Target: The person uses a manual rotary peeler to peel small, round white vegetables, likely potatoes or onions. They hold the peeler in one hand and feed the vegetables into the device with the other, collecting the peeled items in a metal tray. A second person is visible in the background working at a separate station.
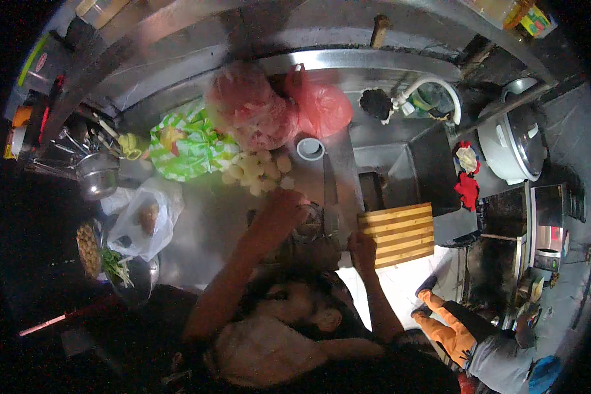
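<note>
Blurred and dim, my left hand (288,209) reaches over the steel counter (197,251) beside a round metal vessel (312,221). Its fingers end at that vessel's near rim, and I cannot tell what they hold. Just beyond lies a heap of pale round pieces (258,172). My right hand (362,248) is curled at the left edge of a striped wooden cutting board (398,235); whether it grips anything is unclear. The board lies across the front of the sink (386,170). A grey cup (310,149) stands past the heap.
A green-and-white bag (189,147) and red plastic bags (325,108) line the back. At left are a white plastic bag (150,216), a metal utensil pot (97,175) and green stalks (115,268). A white cooker (509,143) sits right; a person (473,340) stands behind.
</note>
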The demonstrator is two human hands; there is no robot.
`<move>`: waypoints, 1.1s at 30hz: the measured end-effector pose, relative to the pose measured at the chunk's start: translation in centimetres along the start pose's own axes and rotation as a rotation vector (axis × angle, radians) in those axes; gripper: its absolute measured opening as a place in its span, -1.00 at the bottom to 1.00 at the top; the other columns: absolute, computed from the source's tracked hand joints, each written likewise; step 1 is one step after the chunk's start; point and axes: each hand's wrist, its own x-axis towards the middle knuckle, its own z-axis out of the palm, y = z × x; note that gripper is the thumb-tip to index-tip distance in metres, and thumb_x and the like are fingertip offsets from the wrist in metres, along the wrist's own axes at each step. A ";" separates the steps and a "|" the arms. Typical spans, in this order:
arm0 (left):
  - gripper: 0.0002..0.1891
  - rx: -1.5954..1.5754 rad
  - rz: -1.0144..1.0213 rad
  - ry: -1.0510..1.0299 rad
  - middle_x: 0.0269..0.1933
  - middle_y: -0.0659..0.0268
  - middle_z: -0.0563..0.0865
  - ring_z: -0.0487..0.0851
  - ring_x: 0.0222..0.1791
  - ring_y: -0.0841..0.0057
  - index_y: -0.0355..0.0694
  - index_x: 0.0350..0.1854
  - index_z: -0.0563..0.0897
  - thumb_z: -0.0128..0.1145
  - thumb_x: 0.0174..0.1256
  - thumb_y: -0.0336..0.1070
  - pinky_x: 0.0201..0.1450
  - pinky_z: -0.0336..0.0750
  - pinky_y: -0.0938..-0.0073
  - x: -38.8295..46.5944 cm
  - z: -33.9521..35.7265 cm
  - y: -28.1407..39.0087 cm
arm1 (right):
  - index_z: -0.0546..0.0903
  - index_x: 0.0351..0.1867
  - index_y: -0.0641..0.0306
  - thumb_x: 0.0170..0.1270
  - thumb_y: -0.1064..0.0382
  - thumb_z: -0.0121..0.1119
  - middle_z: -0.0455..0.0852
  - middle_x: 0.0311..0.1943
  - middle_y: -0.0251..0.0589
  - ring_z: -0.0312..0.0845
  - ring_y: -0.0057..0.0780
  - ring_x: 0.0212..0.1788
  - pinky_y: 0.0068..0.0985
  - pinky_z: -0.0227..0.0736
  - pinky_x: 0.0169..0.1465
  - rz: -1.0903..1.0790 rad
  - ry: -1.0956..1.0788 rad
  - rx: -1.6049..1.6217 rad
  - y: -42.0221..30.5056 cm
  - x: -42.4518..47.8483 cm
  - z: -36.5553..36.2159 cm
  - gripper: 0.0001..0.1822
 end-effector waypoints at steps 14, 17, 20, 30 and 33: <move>-0.73 -0.088 0.050 0.234 -0.11 0.11 0.81 0.76 -0.07 0.17 -0.15 -0.06 0.80 0.24 0.39 -0.11 0.10 0.59 0.20 -1.8 0.6 -0.2 | 0.62 -0.44 0.39 0.32 0.24 0.28 0.64 -0.58 -0.02 0.58 -0.32 -0.55 -0.38 0.47 -0.35 -0.589 0.268 0.269 -16.6 11.5 -2.7 -0.75; -0.69 -0.437 -0.130 0.185 0.06 0.10 0.77 0.68 0.10 0.13 -0.13 0.10 0.76 0.19 0.45 -0.13 0.26 0.50 0.14 -3.1 -0.3 0.3 | 0.65 -0.41 0.40 0.36 0.19 0.25 0.70 -0.56 -0.07 0.61 -0.32 -0.52 -0.34 0.52 -0.29 -0.369 0.151 0.138 -9.3 16.8 0.1 -0.72; -0.68 -0.644 -0.251 0.223 0.15 0.14 0.73 0.59 0.26 0.15 -0.13 0.15 0.72 0.18 0.45 -0.18 0.38 0.40 0.10 -4.3 0.8 -3.2 | 0.57 -0.51 0.35 0.38 0.21 0.23 0.45 -0.63 -0.19 0.38 -0.52 -0.51 -0.36 0.34 -0.37 -0.460 0.233 0.175 2.9 13.6 2.7 -0.69; -0.52 -0.033 -0.236 0.318 0.15 0.15 0.69 0.63 0.15 0.24 -0.26 0.24 0.58 0.25 0.39 -0.10 0.25 0.54 0.26 -4.7 2.6 -29.4 | 0.51 -0.56 0.27 0.48 0.23 0.18 0.45 -0.61 -0.47 0.33 -0.69 -0.49 -0.56 0.25 -0.38 -0.101 0.130 0.326 -4.1 -5.0 -2.0 -0.63; -0.52 0.228 -0.041 0.323 0.16 0.07 0.67 0.62 0.16 0.08 -0.30 0.24 0.57 0.21 0.42 -0.09 0.28 0.52 0.15 -2.9 2.8 -32.3 | 0.54 -0.52 0.32 0.54 0.19 0.17 0.54 -0.55 -0.44 0.40 -0.69 -0.46 -0.60 0.30 -0.36 -0.065 0.122 0.395 -5.8 -6.8 -3.5 -0.61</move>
